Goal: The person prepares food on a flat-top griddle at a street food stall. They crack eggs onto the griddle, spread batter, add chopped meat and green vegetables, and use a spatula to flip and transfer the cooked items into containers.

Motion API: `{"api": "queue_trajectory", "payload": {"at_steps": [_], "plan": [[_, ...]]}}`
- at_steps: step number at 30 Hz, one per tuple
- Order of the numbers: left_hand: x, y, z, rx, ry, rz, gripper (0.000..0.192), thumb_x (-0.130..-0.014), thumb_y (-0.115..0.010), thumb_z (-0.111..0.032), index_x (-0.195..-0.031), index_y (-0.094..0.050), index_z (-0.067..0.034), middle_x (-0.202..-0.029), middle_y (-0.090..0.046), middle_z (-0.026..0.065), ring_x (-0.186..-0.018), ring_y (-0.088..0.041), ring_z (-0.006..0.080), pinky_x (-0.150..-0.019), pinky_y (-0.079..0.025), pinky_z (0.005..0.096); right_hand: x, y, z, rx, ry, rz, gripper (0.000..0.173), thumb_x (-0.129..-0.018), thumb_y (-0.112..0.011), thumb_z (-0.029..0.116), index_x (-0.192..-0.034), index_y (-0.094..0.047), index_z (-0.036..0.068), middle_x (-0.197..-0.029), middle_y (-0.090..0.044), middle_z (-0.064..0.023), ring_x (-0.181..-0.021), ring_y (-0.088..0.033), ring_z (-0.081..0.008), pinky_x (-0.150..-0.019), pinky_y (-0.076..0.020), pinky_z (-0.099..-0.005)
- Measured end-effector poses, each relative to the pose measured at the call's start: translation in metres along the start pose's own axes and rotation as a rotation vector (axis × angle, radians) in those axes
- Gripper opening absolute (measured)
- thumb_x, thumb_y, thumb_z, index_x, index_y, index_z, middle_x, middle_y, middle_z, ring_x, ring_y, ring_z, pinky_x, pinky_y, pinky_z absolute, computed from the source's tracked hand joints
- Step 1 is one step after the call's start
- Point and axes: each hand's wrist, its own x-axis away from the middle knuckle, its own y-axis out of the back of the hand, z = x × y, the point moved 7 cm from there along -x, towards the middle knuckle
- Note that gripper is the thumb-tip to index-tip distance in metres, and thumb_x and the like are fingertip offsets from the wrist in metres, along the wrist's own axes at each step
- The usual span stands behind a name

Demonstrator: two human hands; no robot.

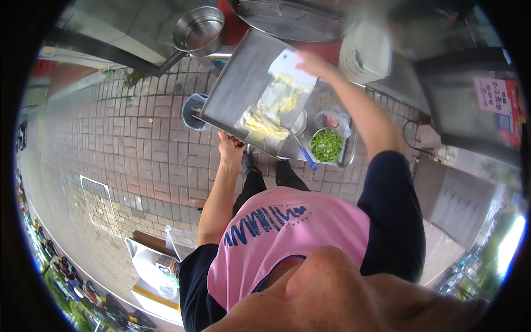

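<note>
My left hand (231,147) grips the near left side of a shallow rectangular steel tray (232,79), which sits at an angle in front of me. In my right hand (313,64) is a white flat scraper (284,64), its edge on the tray's surface. That hand is slightly blurred. Below the scraper lies a thin, pale, translucent sheet with yellow, egg-like patches, and its near end is bunched into a crumpled yellow roll (264,123). To the right of the tray, a blue-handled utensil (308,157) leans out from a round metal bowl (299,122) partly hidden by the tray.
Chopped greens fill a bowl (327,145) beside a plastic bag of pinkish meat (330,121). A steel pot (198,31) stands at the far left, stacked plates (365,54) at the far right. A lined bin (195,111) is left of the tray, over brick paving (166,145).
</note>
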Motion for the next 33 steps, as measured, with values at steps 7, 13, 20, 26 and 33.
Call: {"api": "queue_trajectory", "payload": {"at_steps": [7,13,20,26,33], "plan": [[0.006,-0.002,0.002,0.021,0.015,-0.074,0.041,-0.094,-0.031,-0.047,-0.074,-0.041,-0.012,-0.057,-0.031,-0.0020,-0.049,-0.030,0.0117,-0.048,-0.030,0.0281,0.088,-0.082,0.119,-0.144,-0.161,0.097,0.032,-0.076,-0.064,0.018,-0.100,-0.049,0.004,-0.085,-0.060,-0.0229,-0.083,-0.057,-0.0409,-0.069,-0.0448,-0.0457],[0.013,-0.006,-0.001,0.026,-0.016,-0.065,0.040,-0.093,-0.036,-0.047,-0.074,-0.043,-0.012,-0.056,-0.030,-0.0030,-0.048,-0.030,0.0108,-0.045,-0.027,0.0269,0.047,-0.007,0.130,0.244,0.096,0.067,0.009,-0.079,-0.047,0.005,-0.087,-0.050,0.009,-0.078,-0.063,-0.0130,-0.077,-0.061,-0.0338,-0.064,-0.0470,-0.0437],[0.004,0.000,0.004,0.036,-0.012,-0.085,0.041,-0.093,-0.037,-0.046,-0.073,-0.045,-0.011,-0.055,-0.032,-0.0033,-0.049,-0.032,0.0103,-0.046,-0.028,0.0268,0.079,-0.046,0.194,0.204,0.870,0.191,0.014,-0.075,-0.047,0.009,-0.086,-0.056,0.013,-0.067,-0.059,-0.0053,-0.073,-0.061,-0.0250,-0.063,-0.0467,-0.0365],[0.006,0.000,0.005,0.024,-0.016,-0.095,0.040,-0.093,-0.036,-0.046,-0.076,-0.046,-0.011,-0.057,-0.032,-0.0033,-0.048,-0.031,0.0101,-0.045,-0.027,0.0261,0.095,-0.055,0.183,0.263,0.857,0.367,0.016,-0.076,-0.046,0.009,-0.088,-0.057,0.013,-0.069,-0.059,-0.0074,-0.073,-0.061,-0.0252,-0.063,-0.0464,-0.0369],[0.017,-0.001,-0.002,0.008,-0.063,-0.099,0.036,-0.093,-0.035,-0.044,-0.082,-0.045,-0.012,-0.057,-0.031,-0.0040,-0.048,-0.031,0.0098,-0.044,-0.027,0.0264,0.017,-0.034,0.205,0.067,0.625,0.422,0.009,-0.082,-0.045,0.010,-0.086,-0.051,0.005,-0.079,-0.057,-0.0153,-0.080,-0.056,-0.0367,-0.068,-0.0427,-0.0460]]}}
